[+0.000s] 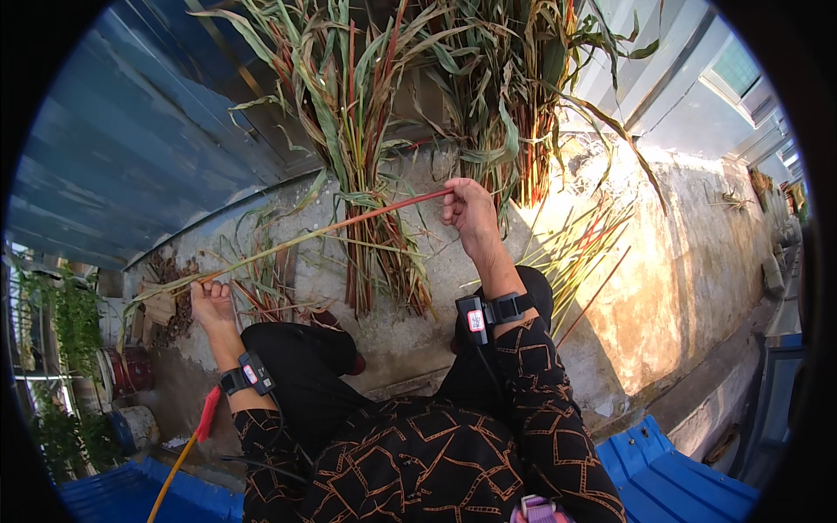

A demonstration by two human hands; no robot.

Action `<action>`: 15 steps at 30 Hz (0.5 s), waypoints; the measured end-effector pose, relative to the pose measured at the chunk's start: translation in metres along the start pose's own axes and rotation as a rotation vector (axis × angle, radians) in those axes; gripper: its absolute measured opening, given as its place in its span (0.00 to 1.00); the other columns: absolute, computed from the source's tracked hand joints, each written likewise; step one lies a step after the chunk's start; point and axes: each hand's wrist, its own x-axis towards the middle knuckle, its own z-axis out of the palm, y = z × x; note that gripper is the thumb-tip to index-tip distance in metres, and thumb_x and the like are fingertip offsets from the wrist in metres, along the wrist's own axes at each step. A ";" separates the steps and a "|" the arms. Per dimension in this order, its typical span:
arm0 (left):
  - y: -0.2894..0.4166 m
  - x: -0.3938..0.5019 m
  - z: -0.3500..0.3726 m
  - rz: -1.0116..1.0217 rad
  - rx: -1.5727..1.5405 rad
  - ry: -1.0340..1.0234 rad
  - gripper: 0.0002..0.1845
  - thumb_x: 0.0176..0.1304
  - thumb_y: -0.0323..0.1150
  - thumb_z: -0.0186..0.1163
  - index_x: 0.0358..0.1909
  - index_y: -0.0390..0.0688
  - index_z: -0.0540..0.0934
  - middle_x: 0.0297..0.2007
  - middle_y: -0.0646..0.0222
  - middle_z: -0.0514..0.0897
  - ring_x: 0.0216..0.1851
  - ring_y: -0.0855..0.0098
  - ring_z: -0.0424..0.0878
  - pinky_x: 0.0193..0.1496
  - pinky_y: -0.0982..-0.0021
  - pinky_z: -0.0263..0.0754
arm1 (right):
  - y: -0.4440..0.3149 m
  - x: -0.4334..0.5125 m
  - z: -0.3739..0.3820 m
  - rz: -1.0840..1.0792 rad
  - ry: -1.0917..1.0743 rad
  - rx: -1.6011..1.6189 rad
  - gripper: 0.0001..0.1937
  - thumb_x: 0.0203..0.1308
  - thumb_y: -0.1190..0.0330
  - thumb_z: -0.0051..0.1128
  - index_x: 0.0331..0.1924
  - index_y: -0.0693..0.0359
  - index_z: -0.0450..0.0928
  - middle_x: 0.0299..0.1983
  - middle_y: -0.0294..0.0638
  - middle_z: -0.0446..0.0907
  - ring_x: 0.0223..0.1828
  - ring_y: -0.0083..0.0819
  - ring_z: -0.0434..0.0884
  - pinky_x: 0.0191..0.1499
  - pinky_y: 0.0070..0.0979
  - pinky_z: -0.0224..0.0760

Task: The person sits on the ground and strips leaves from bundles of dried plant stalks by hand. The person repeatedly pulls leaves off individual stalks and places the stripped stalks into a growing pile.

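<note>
A long plant stalk [340, 224], reddish at one end and yellow-green with dry leaves at the other, stretches slantwise between my two hands. My right hand [467, 208] pinches its red end. Towards the leafy end, at the left, my left hand [212, 302] has its fingers closed around the stalk. Behind the stalk stands a tied bundle of leafy stalks [359, 163], upright against the wall. Another leafy bundle [484, 124] stands to its right, beyond my right hand. Stripped green and red stalks [582, 245] lie spread on the concrete at the right.
Leaf scraps and stalk pieces [265, 281] lie on the floor near my left hand. A blue metal wall [131, 144] rises at the left. A red bucket [125, 372] and a brush-like red thing on a yellow handle [208, 415] are at lower left. Blue corrugated sheet [680, 471] lies lower right.
</note>
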 end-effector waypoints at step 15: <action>-0.004 -0.003 0.005 -0.021 0.024 0.080 0.12 0.74 0.36 0.43 0.30 0.46 0.66 0.23 0.71 0.69 0.21 0.74 0.62 0.26 0.68 0.57 | -0.001 -0.002 0.005 -0.119 0.049 -0.096 0.08 0.61 0.73 0.39 0.39 0.62 0.72 0.23 0.34 0.70 0.17 0.20 0.65 0.20 0.21 0.61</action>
